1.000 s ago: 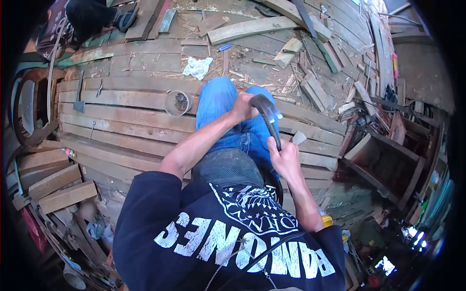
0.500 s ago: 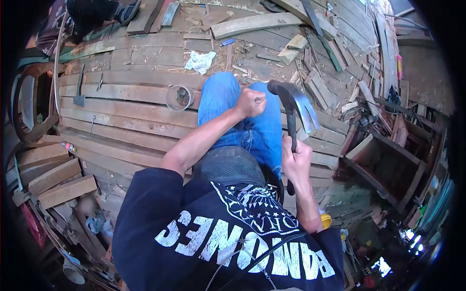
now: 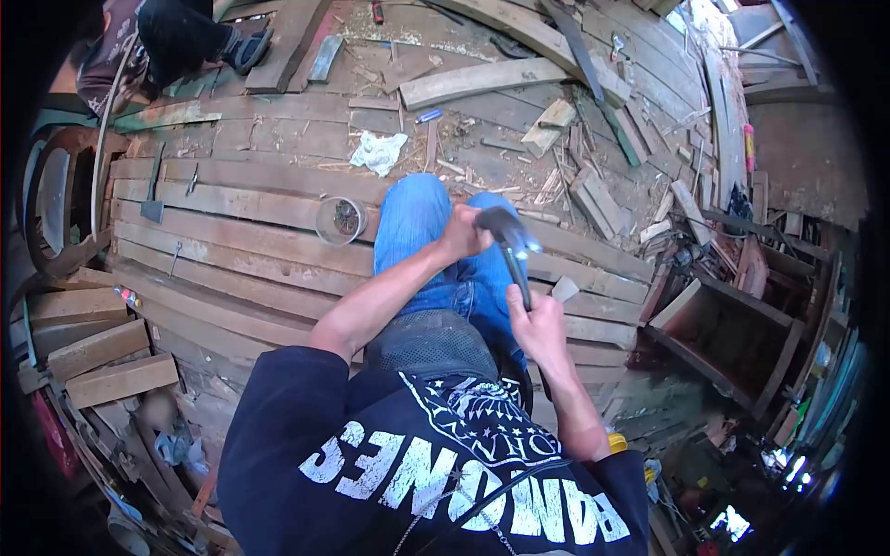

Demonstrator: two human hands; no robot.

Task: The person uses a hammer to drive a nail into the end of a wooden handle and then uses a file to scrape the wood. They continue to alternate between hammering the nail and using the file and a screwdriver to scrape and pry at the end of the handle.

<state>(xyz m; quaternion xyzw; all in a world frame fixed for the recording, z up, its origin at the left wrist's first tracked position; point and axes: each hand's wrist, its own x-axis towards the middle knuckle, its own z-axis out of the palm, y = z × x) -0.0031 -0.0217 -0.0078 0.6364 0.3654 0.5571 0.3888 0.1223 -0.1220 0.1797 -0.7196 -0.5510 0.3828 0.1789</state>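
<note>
A claw hammer [image 3: 515,269] is in my right hand [image 3: 540,326], whose fingers wrap its dark handle. The hammer's head, smeared by motion, is up against or just beside my left hand [image 3: 461,234]. That hand is a closed fist above my jeans, between the knees. Whatever its fingers hold, if anything, is hidden. Left of my knee stands a clear tub [image 3: 324,232] with small dark pieces inside, perhaps nails.
Wooden slats [image 3: 232,243] run beneath me. A white cloth [image 3: 378,153], a blue lighter-like object [image 3: 428,116] and wood offcuts lie ahead. At left rests a flat-bladed tool [image 3: 152,211]. A wooden box frame [image 3: 779,371] stands right. Another person's leg [image 3: 190,42] shows top left.
My right hand has swung the hammer left, bringing its head to my left fist. The left fist stays closed and has shifted slightly. The whole view has tilted a little.
</note>
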